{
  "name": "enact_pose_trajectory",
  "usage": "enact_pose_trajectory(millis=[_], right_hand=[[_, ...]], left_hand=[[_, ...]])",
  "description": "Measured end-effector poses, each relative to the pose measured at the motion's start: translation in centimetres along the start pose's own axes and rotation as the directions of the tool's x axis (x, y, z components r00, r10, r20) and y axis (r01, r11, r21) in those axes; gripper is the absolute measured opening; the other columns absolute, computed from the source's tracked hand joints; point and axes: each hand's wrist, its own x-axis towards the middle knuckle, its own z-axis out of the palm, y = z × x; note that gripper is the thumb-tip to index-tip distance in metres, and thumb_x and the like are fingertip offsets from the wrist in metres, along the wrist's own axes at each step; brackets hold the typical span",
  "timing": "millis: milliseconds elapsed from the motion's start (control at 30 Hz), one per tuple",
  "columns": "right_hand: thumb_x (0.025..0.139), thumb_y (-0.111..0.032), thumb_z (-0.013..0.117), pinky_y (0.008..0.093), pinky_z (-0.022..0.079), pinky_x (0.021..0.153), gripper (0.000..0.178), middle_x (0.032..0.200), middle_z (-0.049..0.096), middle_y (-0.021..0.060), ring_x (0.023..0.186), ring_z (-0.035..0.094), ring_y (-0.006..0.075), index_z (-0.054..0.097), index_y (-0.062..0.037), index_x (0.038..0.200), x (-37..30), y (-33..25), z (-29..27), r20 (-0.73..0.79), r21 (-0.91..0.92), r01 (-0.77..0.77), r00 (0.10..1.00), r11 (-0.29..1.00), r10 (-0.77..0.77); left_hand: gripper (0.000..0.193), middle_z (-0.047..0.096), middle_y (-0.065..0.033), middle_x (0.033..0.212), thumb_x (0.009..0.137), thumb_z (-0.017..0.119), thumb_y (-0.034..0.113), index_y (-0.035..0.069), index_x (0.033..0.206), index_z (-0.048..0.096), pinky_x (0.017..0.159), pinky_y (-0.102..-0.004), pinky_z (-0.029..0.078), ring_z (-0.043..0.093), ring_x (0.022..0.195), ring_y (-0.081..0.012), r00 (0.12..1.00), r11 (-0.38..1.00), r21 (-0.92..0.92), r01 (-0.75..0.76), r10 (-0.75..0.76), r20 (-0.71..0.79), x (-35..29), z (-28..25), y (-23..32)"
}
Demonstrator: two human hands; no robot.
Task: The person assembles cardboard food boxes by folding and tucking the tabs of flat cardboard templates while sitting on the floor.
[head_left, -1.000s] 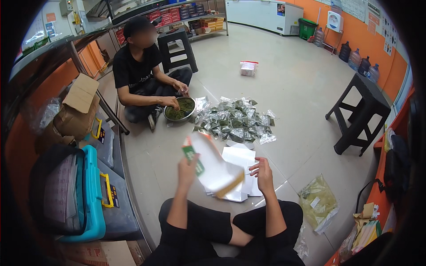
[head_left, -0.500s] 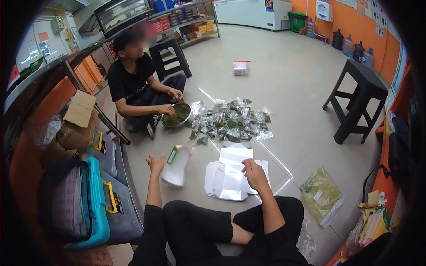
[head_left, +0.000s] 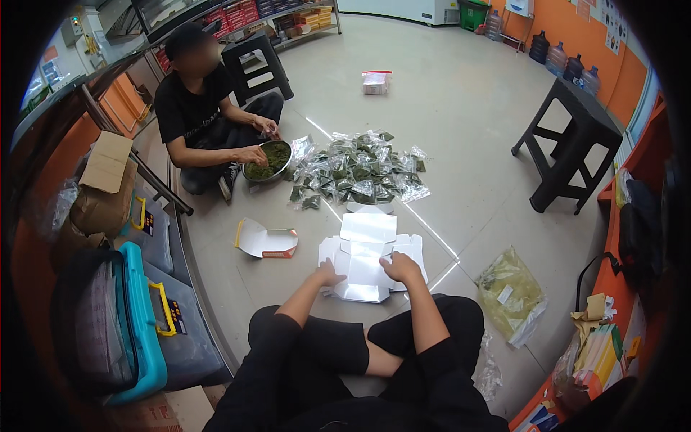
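Observation:
A stack of flat white cardboard box blanks [head_left: 367, 252] lies on the floor in front of my crossed legs. My left hand [head_left: 330, 273] is at the left side of the stack, thumb and fingers apart, touching the card. At the right side, my right hand [head_left: 400, 267] has its fingers closed on the edge of the top flat box. Farther left, a partly folded open box [head_left: 266, 240], white inside with an orange and green outside, stands on the floor. Just beyond the blanks is a heap of small clear packets [head_left: 360, 169] with green contents.
A person [head_left: 209, 115] sits at the far left, both hands at a metal bowl [head_left: 287, 163] of green food. Toolboxes [head_left: 176, 317] line my left. A plastic bag [head_left: 512, 291] lies right, before a black stool [head_left: 568, 144]. A small pack [head_left: 376, 83] sits beyond the heap.
My left hand has let go of the partly folded box, which now rests on the floor, and has moved right to the flat boxes. My right hand has lowered onto them.

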Motion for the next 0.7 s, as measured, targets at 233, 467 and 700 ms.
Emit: enact_pose_trajectory(millis=[233, 467, 700], right_hand=[[0.082, -0.048, 0.054, 0.0429, 0.042, 0.094, 0.063, 0.129, 0.043, 0.0202, 0.118, 0.044, 0.034, 0.052, 0.0019, 0.12, 3.0, 1.6, 4.4, 0.056, -0.218, -0.289, 0.95, 0.932, 0.308], [0.081, -0.048, 0.055, 0.0425, 0.043, 0.093, 0.065, 0.126, 0.046, 0.0208, 0.114, 0.047, 0.033, 0.052, 0.003, 0.121, 3.0, 0.5, 4.5, 0.149, -0.251, -0.186, 0.962, 0.95, 0.228], [0.075, -0.036, 0.067, 0.0425, 0.044, 0.092, 0.061, 0.127, 0.045, 0.0211, 0.112, 0.047, 0.0344, 0.049, 0.006, 0.115, 1.9, 0.0, 4.3, -0.06, -0.064, -0.237, 0.971, 0.969, 0.233]], left_hand=[[0.108, 0.021, -0.033, 0.14, 0.075, 0.06, 0.057, -0.012, 0.138, 0.007, 0.105, -0.0418, 0.029, 0.029, 0.129, -0.0431, 1.0, 0.999, 0.035, -0.02, 0.019, 0.005, 0.5, 0.9, 0.5], [0.102, 0.024, -0.0319, 0.139, 0.077, 0.059, 0.054, -0.013, 0.137, 0.01, 0.105, -0.0425, 0.03, 0.032, 0.127, -0.0426, 0.998, 0.996, -0.049, -0.068, 0.068, -0.011, 0.0, 1.2, 1.1], [0.091, 0.024, -0.0344, 0.138, 0.08, 0.056, 0.053, -0.012, 0.135, 0.023, 0.106, -0.0404, 0.028, 0.029, 0.129, -0.0415, 0.991, 0.992, -0.003, -0.13, 0.13, -0.019, -1.9, 0.2, 2.7]])
